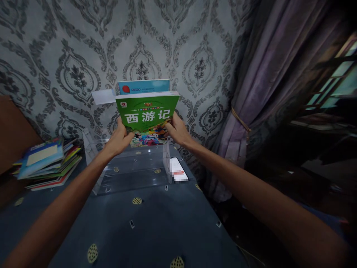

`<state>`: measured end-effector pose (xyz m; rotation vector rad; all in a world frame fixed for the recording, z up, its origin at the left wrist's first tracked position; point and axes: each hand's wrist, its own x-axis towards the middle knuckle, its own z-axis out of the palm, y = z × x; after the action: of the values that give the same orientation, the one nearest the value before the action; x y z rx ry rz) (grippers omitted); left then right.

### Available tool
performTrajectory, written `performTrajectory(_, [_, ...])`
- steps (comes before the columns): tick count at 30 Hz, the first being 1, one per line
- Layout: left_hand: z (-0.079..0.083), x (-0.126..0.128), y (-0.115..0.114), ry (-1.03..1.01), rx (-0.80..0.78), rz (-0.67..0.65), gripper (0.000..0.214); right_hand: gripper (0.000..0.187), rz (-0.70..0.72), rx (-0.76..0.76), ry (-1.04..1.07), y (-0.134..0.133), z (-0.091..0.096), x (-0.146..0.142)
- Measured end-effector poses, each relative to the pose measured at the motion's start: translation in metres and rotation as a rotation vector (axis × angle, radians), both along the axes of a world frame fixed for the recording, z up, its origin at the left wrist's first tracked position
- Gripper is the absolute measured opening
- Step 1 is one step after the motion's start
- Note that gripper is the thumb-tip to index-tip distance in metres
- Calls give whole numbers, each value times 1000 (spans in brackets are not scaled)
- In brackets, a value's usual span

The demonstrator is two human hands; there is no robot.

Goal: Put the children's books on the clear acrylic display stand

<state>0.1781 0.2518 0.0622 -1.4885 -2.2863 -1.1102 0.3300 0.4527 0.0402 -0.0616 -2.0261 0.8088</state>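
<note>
A green book [147, 111] with large white Chinese characters and a colourful picture is held up by both hands. My left hand [121, 137] grips its lower left side, thumb on the front cover. On the opposite side, my right hand [177, 128] has its thumb over the right edge. Directly behind rises a blue book [150, 86] with a red balloon; its support is hidden. Below them, a clear plastic rack [96, 175] with upright side panels stands on the table.
A pile of books [47, 162] lies at the left beside a brown box-like surface [16, 137]. A lit phone [178, 169] rests right of the rack. The table [156, 230] has a dark patterned cover. Patterned wall behind; a tied purple curtain [237, 123] hangs right.
</note>
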Motion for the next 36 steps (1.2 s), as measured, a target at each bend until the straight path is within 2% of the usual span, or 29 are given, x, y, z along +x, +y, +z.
performTrajectory(3, [-2, -5, 4, 11, -35, 9, 56, 31, -47, -53, -45, 2, 0, -5])
performTrajectory(7, [-5, -12, 9, 125, -10, 81, 45, 16, -227, 144, 22, 8, 0, -10])
performTrajectory(10, [-9, -13, 12, 208, -20, 182, 36, 15, -328, 222, 45, 12, -6, -10])
performTrajectory(16, [-20, -9, 17, 250, -23, 207, 22, 23, -360, 185, -41, 15, -21, -6])
performTrajectory(21, [-26, -7, 18, 235, -2, 218, 23, 24, -373, 197, -26, 11, -25, -7])
performTrajectory(36, [-22, -6, 23, 233, -57, 232, 19, 21, -358, 150, 3, 6, -23, -4])
